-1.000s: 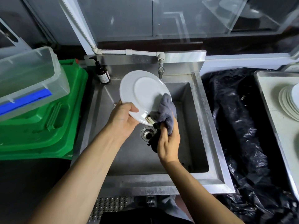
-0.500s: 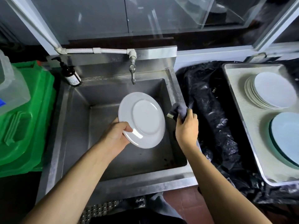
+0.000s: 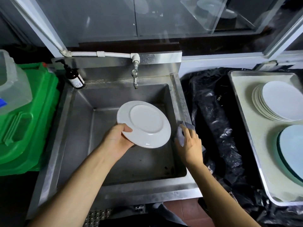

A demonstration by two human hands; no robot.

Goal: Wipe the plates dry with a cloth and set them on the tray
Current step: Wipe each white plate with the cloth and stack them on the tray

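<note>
My left hand (image 3: 118, 138) grips the lower left rim of a white plate (image 3: 146, 122), held tilted with its underside up over the steel sink (image 3: 124, 161). A grey cloth (image 3: 188, 126) is draped on the sink's right rim. My right hand (image 3: 190, 145) rests on it with the fingers spread and nearly straight. The metal tray (image 3: 242, 99) stands at the right with a stack of white plates (image 3: 282, 104) at its back and pale blue plates (image 3: 293, 149) nearer me, cut off by the frame edge.
A faucet (image 3: 135, 77) hangs over the sink's back, with a brown pump bottle (image 3: 74, 77) at the back left corner. Green crates (image 3: 29, 120) and a clear container (image 3: 11, 90) stand on the left. Black plastic sheeting (image 3: 216, 122) fills the gap between sink and tray.
My right hand carried the cloth off the plate to the sink's right rim and its fingers have loosened there. The plate came lower and to the right, and my view swung right.
</note>
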